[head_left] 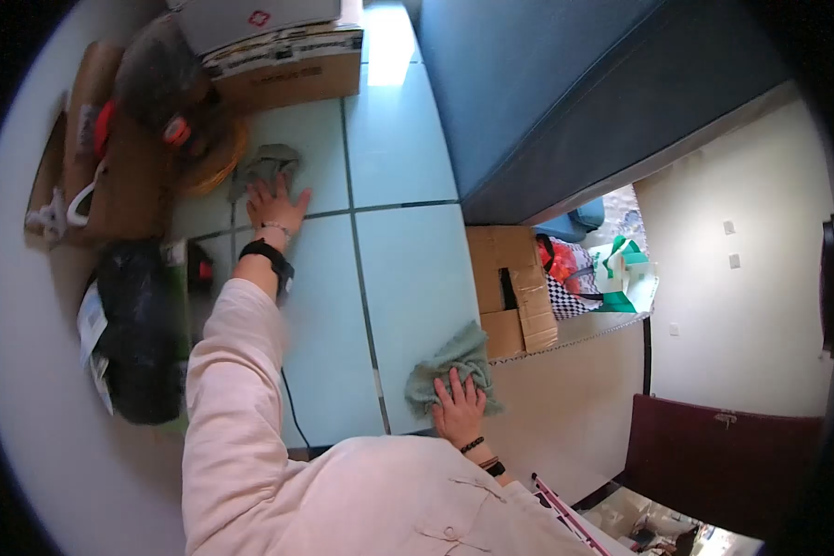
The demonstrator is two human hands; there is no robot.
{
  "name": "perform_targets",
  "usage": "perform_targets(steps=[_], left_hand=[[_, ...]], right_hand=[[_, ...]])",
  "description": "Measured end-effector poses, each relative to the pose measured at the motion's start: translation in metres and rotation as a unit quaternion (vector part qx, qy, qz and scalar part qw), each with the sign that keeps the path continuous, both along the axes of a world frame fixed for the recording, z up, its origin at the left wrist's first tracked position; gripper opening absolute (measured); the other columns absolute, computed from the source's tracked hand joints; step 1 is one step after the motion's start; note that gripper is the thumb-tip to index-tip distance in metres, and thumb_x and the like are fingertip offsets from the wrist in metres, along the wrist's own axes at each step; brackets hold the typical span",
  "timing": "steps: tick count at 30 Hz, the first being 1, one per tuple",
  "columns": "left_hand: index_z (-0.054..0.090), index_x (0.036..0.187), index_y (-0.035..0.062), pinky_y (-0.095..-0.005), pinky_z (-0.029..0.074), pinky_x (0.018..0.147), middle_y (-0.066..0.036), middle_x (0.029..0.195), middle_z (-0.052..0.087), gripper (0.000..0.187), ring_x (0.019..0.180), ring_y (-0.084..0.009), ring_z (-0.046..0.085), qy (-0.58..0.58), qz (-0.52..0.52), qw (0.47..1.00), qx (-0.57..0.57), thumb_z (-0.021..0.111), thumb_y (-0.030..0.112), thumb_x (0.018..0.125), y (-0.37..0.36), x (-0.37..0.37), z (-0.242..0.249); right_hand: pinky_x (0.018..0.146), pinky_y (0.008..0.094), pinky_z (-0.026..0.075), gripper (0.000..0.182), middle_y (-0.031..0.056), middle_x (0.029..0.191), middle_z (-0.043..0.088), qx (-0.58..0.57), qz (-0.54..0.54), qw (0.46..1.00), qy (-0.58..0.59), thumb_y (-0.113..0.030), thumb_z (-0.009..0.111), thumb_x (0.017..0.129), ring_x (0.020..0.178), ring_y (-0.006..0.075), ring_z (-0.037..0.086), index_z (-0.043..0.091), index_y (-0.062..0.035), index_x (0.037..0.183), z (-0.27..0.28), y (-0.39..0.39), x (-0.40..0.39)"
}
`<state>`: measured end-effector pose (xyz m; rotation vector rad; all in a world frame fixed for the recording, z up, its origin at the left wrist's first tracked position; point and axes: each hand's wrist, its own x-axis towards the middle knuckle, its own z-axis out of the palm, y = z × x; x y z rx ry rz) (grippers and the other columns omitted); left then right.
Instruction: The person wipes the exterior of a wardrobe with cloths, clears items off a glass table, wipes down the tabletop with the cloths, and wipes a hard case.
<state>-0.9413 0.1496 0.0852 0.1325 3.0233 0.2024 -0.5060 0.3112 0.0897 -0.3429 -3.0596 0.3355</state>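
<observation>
From where I stand, the likeliest mishap is at the near right corner of the tiled surface. The green cloth lies bunched there and reaches the right-hand edge, so a push outward could carry it over, and the right hand could slip along with it.

On the far left of the tiled surface, the left arm is stretched well out. A sweep sideways might nudge the wicker basket or the things heaped around it, because they sit so close to those fingers. The black cable at the near left of the surface could snag on a sleeve or be dragged.

As for the fingers, the left hand has all 5 spread wide, palm down, with the tips on the near end of the grey cloth; it isn't clenched. The right hand lies flat on the green cloth, fingers slightly parted and straight, resting on it rather than gripping. How hard either hand presses, I can't tell.
</observation>
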Motion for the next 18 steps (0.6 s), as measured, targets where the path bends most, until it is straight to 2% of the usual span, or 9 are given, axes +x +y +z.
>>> perform_targets(steps=[4, 7, 8, 10, 12, 15, 17, 18], left_hand=[[0.023, 0.135, 0.0168, -0.0493, 0.014, 0.102, -0.017, 0.14, 0.013, 0.072, 0.129, -0.0354, 0.01, 0.009, -0.003, 1.0, 0.013, 0.028, 0.063, 0.08, 0.009, -0.063, -0.015], [0.022, 0.135, 0.0164, -0.0487, 0.017, 0.101, -0.016, 0.14, 0.015, 0.074, 0.129, -0.0343, 0.013, -0.023, -0.026, 0.999, 0.017, 0.027, 0.065, 0.079, 0.046, -0.076, 0.005], [0.021, 0.135, 0.0156, -0.0475, 0.014, 0.103, -0.015, 0.14, 0.017, 0.076, 0.129, -0.0322, 0.014, -0.012, -0.087, 0.996, -0.003, 0.027, 0.066, 0.078, 0.07, -0.07, 0.005], [0.019, 0.136, 0.0143, -0.0469, 0.011, 0.104, -0.015, 0.14, 0.016, 0.077, 0.13, -0.0303, 0.012, -0.045, -0.181, 0.982, 0.038, 0.027, 0.066, 0.079, 0.122, -0.037, 0.007], [0.02, 0.136, 0.0141, -0.0443, 0.007, 0.104, -0.013, 0.142, 0.009, 0.075, 0.132, -0.0276, 0.004, -0.052, -0.337, 0.94, 0.011, 0.024, 0.065, 0.08, 0.158, -0.001, 0.011], [0.022, 0.135, 0.0119, -0.0444, 0.006, 0.105, -0.01, 0.143, 0.005, 0.074, 0.132, -0.0263, 0.002, -0.081, -0.418, 0.905, -0.012, 0.023, 0.063, 0.082, 0.158, 0.005, 0.02], [0.023, 0.135, 0.0135, -0.046, 0.005, 0.104, -0.008, 0.143, 0.004, 0.073, 0.132, -0.0263, 0.002, -0.073, -0.371, 0.924, -0.046, 0.024, 0.063, 0.081, 0.145, -0.034, 0.021], [0.024, 0.135, 0.0151, -0.0473, 0.005, 0.104, -0.006, 0.143, 0.004, 0.072, 0.132, -0.0267, 0.002, -0.054, -0.309, 0.95, -0.015, 0.024, 0.063, 0.081, 0.14, -0.064, 0.01]], right_hand=[[0.088, 0.0493, 0.024, 0.044, 0.0091, 0.132, 0.036, 0.046, 0.005, 0.999, -0.007, -0.032, 0.049, 0.076, 0.111, 0.0334, 0.036, 0.049, -0.0222, 0.119, -0.008, 0.001, -0.001], [0.088, 0.0497, 0.024, 0.045, 0.0088, 0.132, 0.036, 0.033, 0.001, 0.999, -0.018, -0.033, 0.048, 0.076, 0.111, 0.0334, 0.036, 0.048, -0.023, 0.12, -0.006, 0.001, -0.002], [0.088, 0.0501, 0.024, 0.045, 0.0086, 0.133, 0.035, 0.037, 0.002, 0.999, -0.027, -0.034, 0.048, 0.076, 0.111, 0.0333, 0.036, 0.048, -0.0237, 0.12, -0.007, 0.002, -0.002], [0.087, 0.0504, 0.024, 0.046, 0.0086, 0.133, 0.035, 0.034, -0.001, 0.999, -0.026, -0.035, 0.049, 0.075, 0.111, 0.0332, 0.036, 0.048, -0.0242, 0.12, -0.011, 0.001, 0.0], [0.087, 0.0507, 0.024, 0.047, 0.0086, 0.133, 0.035, 0.032, -0.001, 0.999, -0.022, -0.035, 0.05, 0.074, 0.111, 0.033, 0.037, 0.048, -0.0247, 0.12, -0.013, 0.0, 0.004], [0.086, 0.0469, 0.027, 0.046, 0.0036, 0.131, 0.039, 0.074, 0.001, 0.997, -0.027, -0.035, 0.052, 0.073, 0.109, 0.0287, 0.039, 0.049, -0.0276, 0.118, -0.017, 0.004, 0.003], [0.085, 0.0463, 0.027, 0.047, 0.0028, 0.13, 0.04, 0.059, -0.005, 0.998, -0.011, -0.037, 0.054, 0.071, 0.107, 0.0278, 0.04, 0.05, -0.0287, 0.117, -0.017, 0.003, 0.003], [0.084, 0.0471, 0.027, 0.048, 0.0019, 0.13, 0.04, 0.052, -0.009, 0.998, -0.037, -0.039, 0.054, 0.07, 0.107, 0.0273, 0.04, 0.05, -0.0292, 0.117, -0.014, 0.003, 0.002]])
